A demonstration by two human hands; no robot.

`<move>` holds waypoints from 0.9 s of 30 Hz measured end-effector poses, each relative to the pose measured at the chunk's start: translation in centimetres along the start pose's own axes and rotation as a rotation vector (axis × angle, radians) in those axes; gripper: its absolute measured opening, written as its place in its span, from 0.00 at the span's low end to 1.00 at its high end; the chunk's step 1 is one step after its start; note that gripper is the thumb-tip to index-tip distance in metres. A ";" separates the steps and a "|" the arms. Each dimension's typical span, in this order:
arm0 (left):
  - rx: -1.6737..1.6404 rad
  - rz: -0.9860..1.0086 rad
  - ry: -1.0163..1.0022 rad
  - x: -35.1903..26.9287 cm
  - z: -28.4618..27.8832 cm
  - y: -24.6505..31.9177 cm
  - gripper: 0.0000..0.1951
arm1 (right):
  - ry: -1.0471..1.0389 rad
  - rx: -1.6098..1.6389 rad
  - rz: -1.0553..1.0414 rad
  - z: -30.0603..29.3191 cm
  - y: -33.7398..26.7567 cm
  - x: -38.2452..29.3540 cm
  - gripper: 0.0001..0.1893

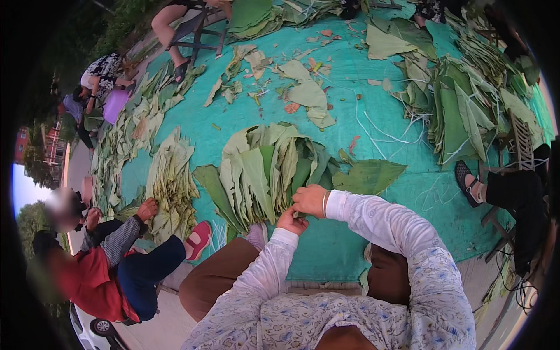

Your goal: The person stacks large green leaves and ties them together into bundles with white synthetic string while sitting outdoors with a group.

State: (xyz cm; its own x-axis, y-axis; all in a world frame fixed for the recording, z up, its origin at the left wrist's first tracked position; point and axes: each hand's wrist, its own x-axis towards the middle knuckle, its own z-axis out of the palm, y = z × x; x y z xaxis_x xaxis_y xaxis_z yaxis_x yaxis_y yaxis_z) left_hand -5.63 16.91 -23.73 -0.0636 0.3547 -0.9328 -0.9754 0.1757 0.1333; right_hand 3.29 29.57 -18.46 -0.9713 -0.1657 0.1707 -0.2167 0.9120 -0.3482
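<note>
A bunch of large green leaves (258,170) stands on the teal ground sheet (332,258) in front of me, its leaves hanging side by side. My left hand (292,222) is at the near right edge of this bunch, fingers bent and close to my right hand (309,200). The right one has its fingers curled against the leaf edges. What lies between my fingertips is too small to tell. A broad loose leaf (367,175) lies flat just right of the bunch. One darker leaf (218,197) leans along its left side.
To the left, a person in a red vest (94,280) has a hand at a pile of wilted leaves (173,183). Tied leaf bundles (463,109) lie at right near white string (393,139) and a seated person's shoe (467,183). Leaf scraps (308,94) lie ahead.
</note>
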 end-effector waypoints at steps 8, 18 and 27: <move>0.025 0.060 0.043 2.1 -2.8 -1.6 0.09 | -0.150 -0.028 0.004 1.5 -2.1 0.7 0.09; 0.098 0.062 0.009 2.7 -2.9 -0.8 0.09 | -0.047 0.158 -0.081 -1.0 -2.0 -0.9 0.05; 0.084 -0.010 -0.077 2.8 -3.1 0.4 0.07 | 0.057 0.431 0.031 -8.4 -4.9 -3.9 0.08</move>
State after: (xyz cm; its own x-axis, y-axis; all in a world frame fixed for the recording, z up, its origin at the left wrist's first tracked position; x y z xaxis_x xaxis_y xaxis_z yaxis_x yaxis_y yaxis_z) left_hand -6.82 15.10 -27.30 -0.0348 0.4219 -0.9060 -0.9544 0.2548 0.1553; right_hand 8.94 28.94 -9.67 -0.9738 -0.1087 0.2000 -0.2200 0.6743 -0.7049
